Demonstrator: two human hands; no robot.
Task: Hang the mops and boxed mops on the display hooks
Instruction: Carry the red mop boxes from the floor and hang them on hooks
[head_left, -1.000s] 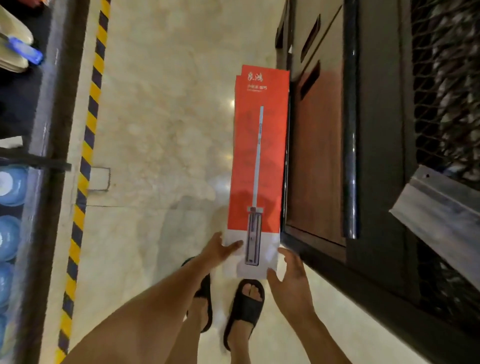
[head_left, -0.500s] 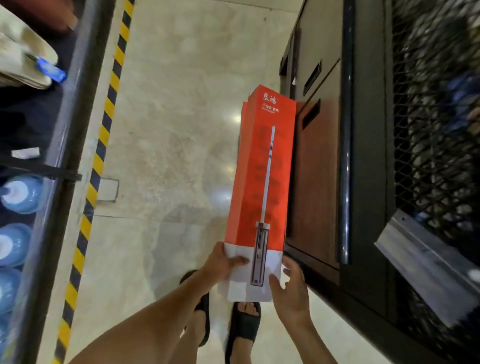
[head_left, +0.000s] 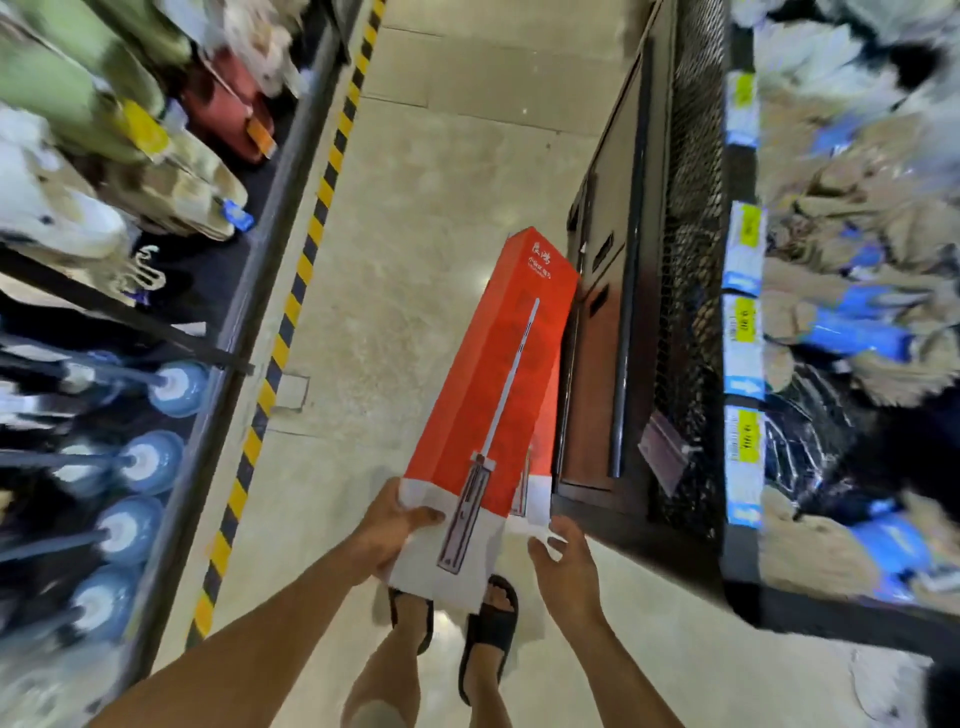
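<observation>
A long red boxed mop (head_left: 498, 384) with a white near end and a mop picture on its face is tilted, its near end raised above the floor. My left hand (head_left: 387, 530) grips the left edge of that white end. My right hand (head_left: 566, 566) is beside the box's right edge, fingers spread, holding nothing. A second red boxed mop (head_left: 543, 467) lies underneath along the dark cabinet. Blurred mops (head_left: 852, 332) with blue parts hang on the mesh display at the right.
A dark wooden cabinet (head_left: 597, 405) with a black rail stands right of the boxes, with a black mesh panel (head_left: 691, 260) and price labels beyond it. On the left are a shelf of slippers (head_left: 156, 171) and blue-headed items (head_left: 171, 387), edged by yellow-black floor tape (head_left: 291, 306).
The top box's near end has risen and tilted off the box below. My left hand kept its grip; my right hand has come off the box. The view has swung upward.
</observation>
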